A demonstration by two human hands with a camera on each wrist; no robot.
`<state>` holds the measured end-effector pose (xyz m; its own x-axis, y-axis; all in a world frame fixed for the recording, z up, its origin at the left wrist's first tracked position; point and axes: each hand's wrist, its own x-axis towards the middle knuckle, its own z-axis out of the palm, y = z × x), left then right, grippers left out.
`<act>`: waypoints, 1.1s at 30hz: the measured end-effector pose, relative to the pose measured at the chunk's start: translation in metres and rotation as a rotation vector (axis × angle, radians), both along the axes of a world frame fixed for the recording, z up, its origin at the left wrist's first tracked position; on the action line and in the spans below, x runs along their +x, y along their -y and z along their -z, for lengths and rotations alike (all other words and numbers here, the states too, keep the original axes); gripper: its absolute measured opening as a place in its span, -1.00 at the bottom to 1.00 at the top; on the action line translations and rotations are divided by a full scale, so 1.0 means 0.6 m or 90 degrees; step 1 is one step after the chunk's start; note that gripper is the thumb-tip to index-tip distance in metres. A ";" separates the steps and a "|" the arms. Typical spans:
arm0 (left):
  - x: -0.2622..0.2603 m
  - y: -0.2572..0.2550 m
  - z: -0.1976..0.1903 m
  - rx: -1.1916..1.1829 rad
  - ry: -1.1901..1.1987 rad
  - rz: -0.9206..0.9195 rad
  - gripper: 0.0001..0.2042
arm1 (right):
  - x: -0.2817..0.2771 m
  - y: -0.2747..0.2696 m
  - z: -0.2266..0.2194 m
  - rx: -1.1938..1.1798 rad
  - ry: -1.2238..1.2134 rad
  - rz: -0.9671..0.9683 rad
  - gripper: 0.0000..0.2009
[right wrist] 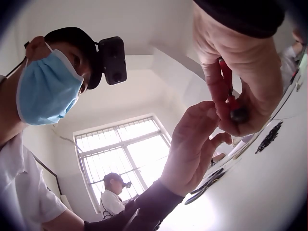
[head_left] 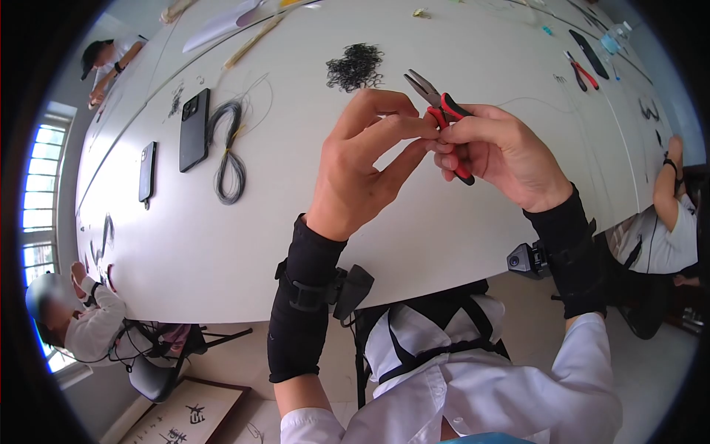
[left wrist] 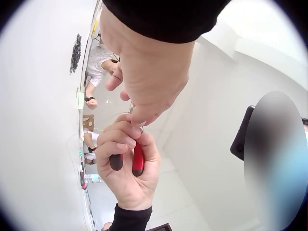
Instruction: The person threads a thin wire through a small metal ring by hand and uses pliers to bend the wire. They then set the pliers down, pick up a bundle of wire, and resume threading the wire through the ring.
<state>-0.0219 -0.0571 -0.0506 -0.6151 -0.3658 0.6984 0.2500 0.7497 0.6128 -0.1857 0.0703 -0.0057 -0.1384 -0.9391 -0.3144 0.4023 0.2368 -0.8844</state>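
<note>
Above the white table (head_left: 296,274), my right hand (head_left: 499,152) grips red-and-black-handled pliers (head_left: 425,87), their grey jaws tilted up toward the far side. In the left wrist view, the red handle of the pliers (left wrist: 138,159) crosses the right palm. My left hand (head_left: 355,163) meets the right fingertips, its thumb and forefinger pinching by the handles. A small thin wire loop (left wrist: 141,129) shows at that pinch, mostly hidden by fingers. Beyond the hands lies a pile of small black bent pieces (head_left: 356,66).
Left of the hands lie a tied coil of grey wire (head_left: 231,177), a large black phone (head_left: 195,129) and a smaller phone (head_left: 148,170). Another pair of red-handled pliers (head_left: 584,74) and a water bottle (head_left: 614,38) are at far right. Other people sit around the table.
</note>
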 end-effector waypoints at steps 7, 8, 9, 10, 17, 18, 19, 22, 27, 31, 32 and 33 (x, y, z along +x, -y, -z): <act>0.001 -0.007 -0.007 -0.002 0.030 -0.070 -0.85 | 0.006 0.000 -0.001 -0.004 -0.156 0.076 -0.73; 0.000 -0.006 -0.004 0.009 0.020 -0.102 -0.86 | 0.009 -0.005 0.001 -0.009 -0.236 0.089 -0.72; -0.001 -0.003 0.002 0.021 0.009 -0.138 -0.86 | 0.014 -0.014 0.004 -0.015 -0.317 0.099 -0.70; -0.002 -0.003 0.005 0.033 0.000 -0.169 -0.87 | 0.021 -0.024 0.009 -0.021 -0.396 0.114 -0.68; -0.003 -0.008 0.002 0.064 -0.009 -0.222 -0.89 | 0.069 -0.025 0.040 -0.126 -0.610 0.155 -0.69; -0.003 -0.009 0.002 0.064 -0.011 -0.227 -0.89 | 0.071 -0.024 0.041 -0.127 -0.612 0.157 -0.70; -0.003 -0.009 0.003 0.064 -0.014 -0.233 -0.89 | 0.073 -0.024 0.043 -0.131 -0.613 0.158 -0.70; -0.005 -0.007 0.006 0.066 -0.025 -0.226 -0.87 | 0.076 -0.024 0.044 -0.134 -0.619 0.160 -0.71; -0.004 -0.008 0.006 0.068 -0.022 -0.226 -0.87 | 0.076 -0.023 0.044 -0.121 -0.623 0.158 -0.71; -0.004 -0.009 0.006 0.073 -0.020 -0.232 -0.87 | 0.076 -0.023 0.044 -0.122 -0.641 0.155 -0.70; -0.003 -0.010 0.005 0.080 -0.013 -0.233 -0.88 | 0.076 -0.023 0.043 -0.118 -0.645 0.151 -0.70; -0.002 -0.011 0.002 0.087 -0.006 -0.234 -0.89 | 0.075 -0.022 0.042 -0.113 -0.649 0.148 -0.70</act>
<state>-0.0229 -0.0505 -0.0519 -0.4196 -0.6505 0.6331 -0.0131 0.7018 0.7123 -0.1404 0.0838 -0.0312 -0.4414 -0.8768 0.1906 -0.5299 0.0833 -0.8439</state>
